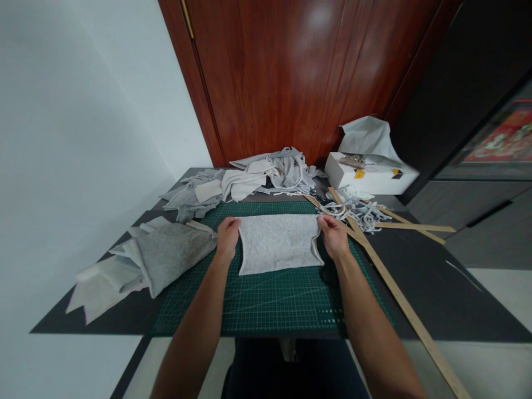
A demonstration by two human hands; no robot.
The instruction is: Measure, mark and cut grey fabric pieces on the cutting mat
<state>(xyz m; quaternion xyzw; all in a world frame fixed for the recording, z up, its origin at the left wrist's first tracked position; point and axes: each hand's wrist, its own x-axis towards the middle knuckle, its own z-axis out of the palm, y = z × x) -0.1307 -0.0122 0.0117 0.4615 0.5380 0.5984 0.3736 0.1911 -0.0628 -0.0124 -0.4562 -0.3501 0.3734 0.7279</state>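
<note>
A light grey piece of fabric (pixel 279 244), roughly rectangular, is stretched flat over the green cutting mat (pixel 274 305). My left hand (pixel 228 235) pinches its upper left corner between thumb and fingers. At the upper right corner, my right hand (pixel 332 233) grips the cloth in the same way. The fabric's right edge curls and looks doubled. Beside my right wrist, a dark object (pixel 329 275) lies on the mat, partly hidden; I cannot make out what it is.
Grey fabric pieces (pixel 170 252) lie left of the mat, with a heap of cloth (pixel 249 177) behind it. At the right are tangled fabric strips (pixel 359 210), long wooden rulers (pixel 405 305) and a white box (pixel 369 174). A wooden door (pixel 291 83) stands behind the table.
</note>
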